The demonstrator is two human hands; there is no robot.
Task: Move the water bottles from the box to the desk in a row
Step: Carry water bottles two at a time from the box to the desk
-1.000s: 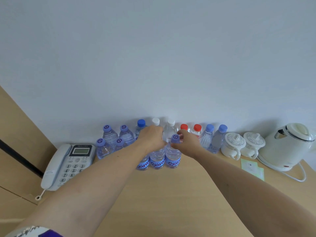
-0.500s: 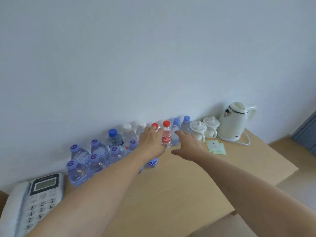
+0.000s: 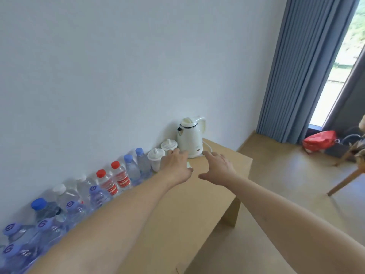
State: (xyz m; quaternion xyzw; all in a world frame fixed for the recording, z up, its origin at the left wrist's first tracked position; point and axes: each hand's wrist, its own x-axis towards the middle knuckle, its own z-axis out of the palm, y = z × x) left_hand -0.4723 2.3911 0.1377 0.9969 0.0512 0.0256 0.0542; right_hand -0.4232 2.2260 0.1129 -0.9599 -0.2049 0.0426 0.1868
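Where pale wall meets smooth tan wooden desk (image 3: 177, 224): clear ribbed plastic water bottles (image 3: 110, 184) rowed along wall; rounded cream kettle (image 3: 190, 137); two lidded white mugs (image 3: 156, 158). Left hand (image 3: 175, 165), right hand (image 3: 218, 168): fingers spread, holding nothing, above desk.

- I see clear glossy plastic water bottles (image 3: 118, 177).
- My view shows a matt, smooth wooden desk (image 3: 199, 196).
- The kettle (image 3: 190, 135) looks like glossy cream plastic.
- Curtain (image 3: 300, 62): pleated blue cloth.
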